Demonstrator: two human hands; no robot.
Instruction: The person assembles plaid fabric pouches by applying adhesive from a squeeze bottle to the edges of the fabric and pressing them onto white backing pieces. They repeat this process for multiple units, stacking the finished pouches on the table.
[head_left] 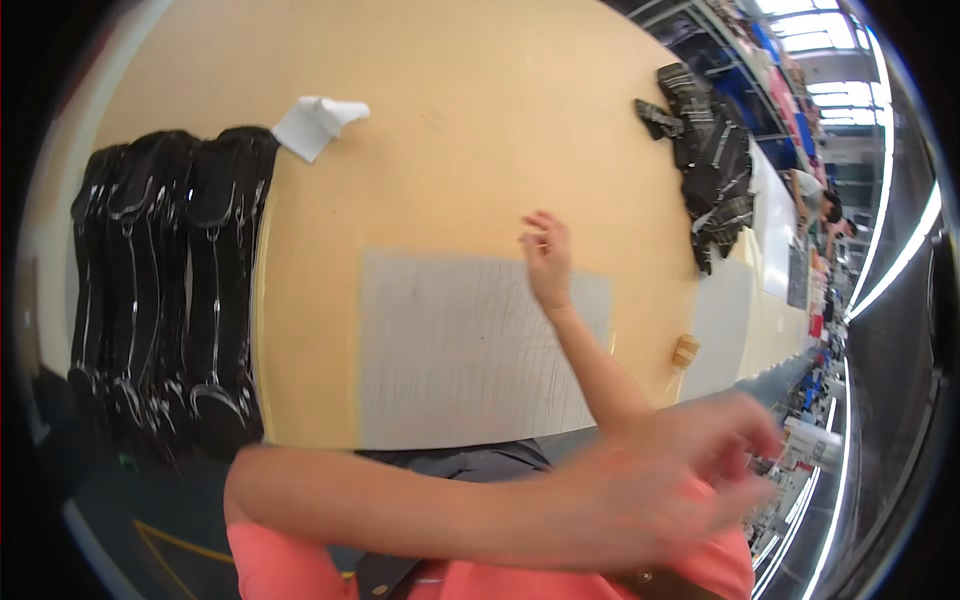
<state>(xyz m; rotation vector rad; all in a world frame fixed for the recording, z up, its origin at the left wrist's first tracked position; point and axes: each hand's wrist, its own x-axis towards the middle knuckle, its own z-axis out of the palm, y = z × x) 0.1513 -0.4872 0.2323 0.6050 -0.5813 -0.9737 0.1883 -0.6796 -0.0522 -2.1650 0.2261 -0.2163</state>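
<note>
My left hand (690,470) reaches across my body to the lower right, close to the camera. It is smeared by motion, its fingers look bent, and I cannot tell whether they hold anything. Above the right part of a grey mat (450,350) is my right hand (548,258), fingers loosely bent and apart, with nothing visible in them. The mat lies on the tan table (460,150) and bears fine streaks. A small tan, wooden-looking tool, maybe a brush (685,352), rests to the right of the mat.
Rows of long black pieces (215,270) with shiny edging lie at the left. A folded white sheet (318,125) sits beside them. At the far right are a pile of black strapped pieces (710,150) and a second grey mat (722,310). People (825,205) are visible beyond.
</note>
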